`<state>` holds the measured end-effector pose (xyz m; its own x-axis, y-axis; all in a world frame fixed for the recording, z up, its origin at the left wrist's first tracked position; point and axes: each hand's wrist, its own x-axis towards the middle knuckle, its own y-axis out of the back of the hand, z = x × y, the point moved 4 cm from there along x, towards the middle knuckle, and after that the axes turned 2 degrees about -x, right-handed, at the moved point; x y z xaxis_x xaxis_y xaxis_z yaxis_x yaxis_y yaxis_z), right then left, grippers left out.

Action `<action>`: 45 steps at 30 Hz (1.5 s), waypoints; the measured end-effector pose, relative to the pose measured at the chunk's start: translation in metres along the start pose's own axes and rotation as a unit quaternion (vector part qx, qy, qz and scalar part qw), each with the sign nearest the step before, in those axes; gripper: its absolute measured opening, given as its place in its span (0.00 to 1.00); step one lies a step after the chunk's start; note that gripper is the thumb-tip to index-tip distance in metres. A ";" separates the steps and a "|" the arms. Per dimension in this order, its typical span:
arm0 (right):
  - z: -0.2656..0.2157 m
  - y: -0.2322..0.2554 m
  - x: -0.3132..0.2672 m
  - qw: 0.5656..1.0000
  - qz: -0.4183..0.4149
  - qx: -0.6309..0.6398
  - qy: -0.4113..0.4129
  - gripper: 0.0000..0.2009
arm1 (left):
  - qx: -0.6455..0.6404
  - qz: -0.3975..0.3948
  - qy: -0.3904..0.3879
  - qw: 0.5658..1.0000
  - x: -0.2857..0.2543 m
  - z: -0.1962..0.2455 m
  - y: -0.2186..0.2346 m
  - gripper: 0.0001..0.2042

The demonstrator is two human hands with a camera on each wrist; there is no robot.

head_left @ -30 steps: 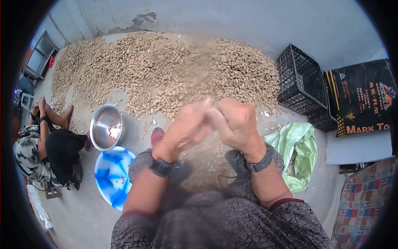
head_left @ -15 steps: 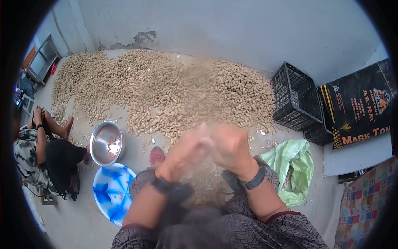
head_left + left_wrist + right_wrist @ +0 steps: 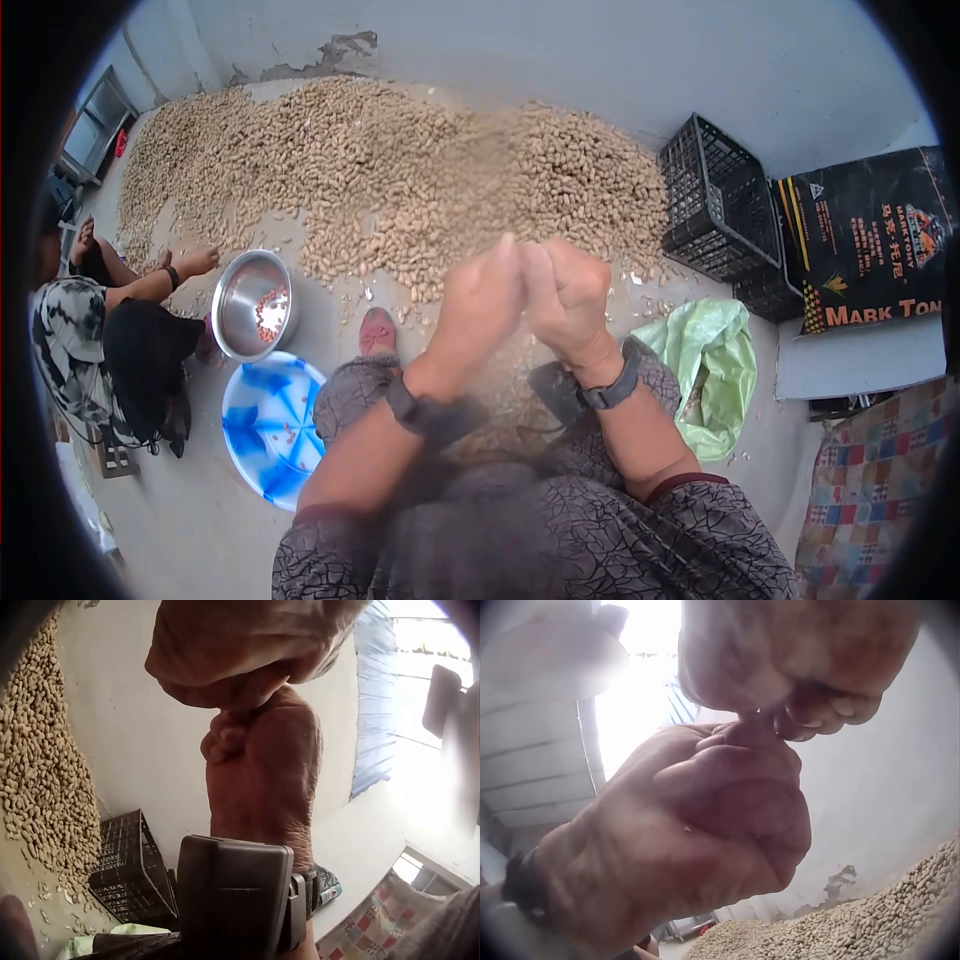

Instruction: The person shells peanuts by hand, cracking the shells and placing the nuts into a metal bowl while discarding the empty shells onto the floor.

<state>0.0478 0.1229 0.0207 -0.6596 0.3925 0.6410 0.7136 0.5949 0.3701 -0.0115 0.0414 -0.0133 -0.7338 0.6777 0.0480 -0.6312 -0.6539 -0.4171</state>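
My left hand [image 3: 478, 310] and right hand [image 3: 568, 300] meet in front of me, above my lap, with fingers curled and thumbs side by side. In the right wrist view the left hand [image 3: 682, 825] is folded into a loose fist, its fingertips right against those of the right hand [image 3: 795, 652]. A tiny pale bit like peanut shell shows where they pinch; the rest of it is hidden by the fingers. Beyond the hands a broad heap of unshelled peanuts [image 3: 350, 170] lies on the floor along the wall.
At left stand a metal basin [image 3: 230, 315] and a blue-and-white basin [image 3: 245, 430], both with reddish kernels inside. Another person [image 3: 70, 320] sits beyond them. A green sack [image 3: 722, 370], black crates [image 3: 715, 200] and a black printed bag [image 3: 870, 240] are at right.
My hands stay together, first blurred in motion, now steadier with thumbs aligned. The other person's arm has stretched out toward the metal basin. The head view has tilted down and back up.
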 end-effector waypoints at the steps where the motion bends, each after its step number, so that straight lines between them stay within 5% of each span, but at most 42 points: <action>1: -0.003 -0.001 0.001 1.000 -0.004 0.002 -0.009 0.11 | 0.000 0.005 0.009 1.000 -0.001 -0.001 0.002 0.21; 6: 0.006 -0.007 0.000 0.996 -0.018 0.070 -0.044 0.13 | 0.076 -0.019 -0.064 0.995 0.000 0.005 0.005 0.20; 14: 0.020 -0.007 -0.004 0.978 -0.041 0.132 -0.155 0.12 | 0.109 -0.005 -0.023 0.994 0.010 -0.006 0.009 0.22; 17: 0.023 -0.008 -0.003 0.968 -0.040 0.160 -0.189 0.11 | 0.199 -0.058 -0.124 0.970 0.017 -0.007 0.013 0.24; 20: 0.036 -0.010 0.001 0.956 -0.061 0.186 -0.219 0.10 | 0.335 -0.085 -0.071 0.936 0.021 -0.009 0.015 0.17; 22: 0.048 -0.016 0.003 0.948 -0.079 0.201 -0.233 0.10 | 0.073 0.034 0.192 0.978 0.018 -0.011 0.014 0.24; 25: 0.080 -0.020 0.007 0.972 -0.084 0.097 -0.196 0.11 | 0.097 0.029 0.208 0.973 0.024 -0.012 0.024 0.20; 27: 0.114 -0.029 0.000 0.944 -0.223 -0.004 -0.244 0.10 | 0.121 0.023 0.230 0.965 0.035 -0.014 0.049 0.18; 28: 0.129 -0.030 -0.003 0.943 -0.224 -0.002 -0.247 0.10 | 0.261 -0.103 0.082 0.956 0.051 -0.009 0.067 0.15; 29: 0.145 -0.031 -0.010 0.933 -0.234 -0.011 -0.275 0.11 | 0.383 -0.225 -0.068 0.893 0.054 -0.008 0.071 0.12; 30: 0.161 -0.033 -0.018 0.921 -0.244 -0.021 -0.303 0.12 | 0.198 -0.023 0.226 0.953 0.047 0.010 0.070 0.10; 36: 0.256 -0.051 -0.077 0.895 -0.300 -0.160 -0.289 0.13 | 0.242 -0.032 0.199 0.949 0.085 0.034 0.122 0.08; 39: 0.293 -0.062 -0.111 0.865 -0.343 -0.230 -0.286 0.13 | 0.147 -0.016 0.247 0.958 0.099 0.009 0.169 0.07; 45: 0.356 -0.071 -0.160 0.791 -0.425 -0.321 -0.302 0.14 | 0.206 0.051 0.312 0.926 0.116 -0.076 0.245 0.09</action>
<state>0.0186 0.2676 -0.3476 -0.8191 0.4220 -0.3886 -0.2026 0.4208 0.8842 -0.2320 -0.0150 -0.1787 -0.5888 0.5830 -0.5599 -0.7027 -0.7115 -0.0019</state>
